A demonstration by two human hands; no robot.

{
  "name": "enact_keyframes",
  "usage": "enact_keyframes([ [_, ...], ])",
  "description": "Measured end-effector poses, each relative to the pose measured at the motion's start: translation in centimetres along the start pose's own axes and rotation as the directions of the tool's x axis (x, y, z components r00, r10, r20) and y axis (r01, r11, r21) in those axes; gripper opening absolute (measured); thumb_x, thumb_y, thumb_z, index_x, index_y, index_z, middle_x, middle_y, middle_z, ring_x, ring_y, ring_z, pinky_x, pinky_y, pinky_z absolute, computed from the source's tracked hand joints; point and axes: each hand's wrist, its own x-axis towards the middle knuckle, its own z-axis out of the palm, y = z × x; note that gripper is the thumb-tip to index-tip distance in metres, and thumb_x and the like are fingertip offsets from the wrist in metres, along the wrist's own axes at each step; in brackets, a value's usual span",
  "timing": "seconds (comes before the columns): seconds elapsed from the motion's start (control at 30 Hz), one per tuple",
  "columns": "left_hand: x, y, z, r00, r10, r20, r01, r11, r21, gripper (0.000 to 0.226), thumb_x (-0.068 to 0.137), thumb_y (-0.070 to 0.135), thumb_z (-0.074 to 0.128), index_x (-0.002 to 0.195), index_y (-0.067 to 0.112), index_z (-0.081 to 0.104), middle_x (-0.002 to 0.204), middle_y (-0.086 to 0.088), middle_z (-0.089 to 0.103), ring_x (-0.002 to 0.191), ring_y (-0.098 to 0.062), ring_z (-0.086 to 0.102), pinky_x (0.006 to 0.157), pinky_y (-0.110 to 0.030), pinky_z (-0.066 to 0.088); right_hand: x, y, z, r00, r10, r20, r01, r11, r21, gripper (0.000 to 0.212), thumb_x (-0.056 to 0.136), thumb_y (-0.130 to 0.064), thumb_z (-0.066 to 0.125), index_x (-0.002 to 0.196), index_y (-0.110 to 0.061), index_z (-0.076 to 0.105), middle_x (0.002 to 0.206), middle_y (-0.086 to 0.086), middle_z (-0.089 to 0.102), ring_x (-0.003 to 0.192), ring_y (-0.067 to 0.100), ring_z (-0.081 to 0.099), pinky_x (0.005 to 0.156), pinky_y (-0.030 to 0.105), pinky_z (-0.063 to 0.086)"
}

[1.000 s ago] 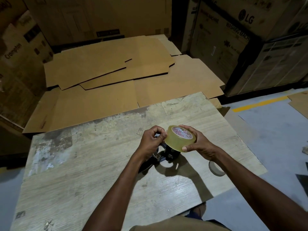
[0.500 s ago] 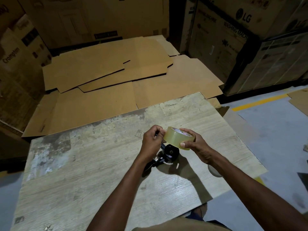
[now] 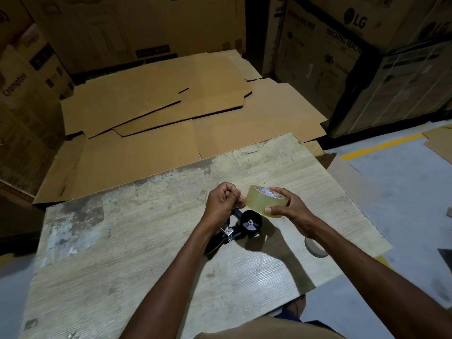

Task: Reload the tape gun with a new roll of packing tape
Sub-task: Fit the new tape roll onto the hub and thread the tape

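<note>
A full roll of clear packing tape (image 3: 264, 203) is gripped in my right hand (image 3: 291, 214), a little above the wooden table (image 3: 122, 265). My left hand (image 3: 223, 204) is closed in a fist just left of the roll, fingers pinched near its side, seemingly on the tape's loose end. Directly below both hands the black tape gun (image 3: 241, 228) lies on the table, its bare round spindle facing up and its handle hidden under my left wrist.
An empty cardboard tape core (image 3: 315, 248) lies on the table near its right edge, partly behind my right forearm. Flattened cardboard sheets (image 3: 156, 113) cover the floor beyond the table. Tall appliance boxes (image 3: 342, 50) stand at the back and right.
Both hands have lifted slightly and shifted right with the roll, which now sits flatter. More of the tape gun's spindle shows beneath it.
</note>
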Motion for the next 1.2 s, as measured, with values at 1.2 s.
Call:
enact_keyframes([
  [1.2, 0.8, 0.0, -0.3, 0.973, -0.062, 0.222, 0.032, 0.99, 0.138, 0.04, 0.087, 0.017, 0.082, 0.125, 0.01, 0.071, 0.106, -0.014, 0.078, 0.104, -0.043, 0.071, 0.089, -0.061, 0.058, 0.2, -1.3, 0.1, 0.783, 0.555, 0.281, -0.618, 0.747, 0.245, 0.114, 0.069, -0.09, 0.065, 0.126, 0.009, 0.07, 0.118, 0.027, 0.072, 0.074, 0.036, 0.077, 0.067, 0.037, 0.066],
])
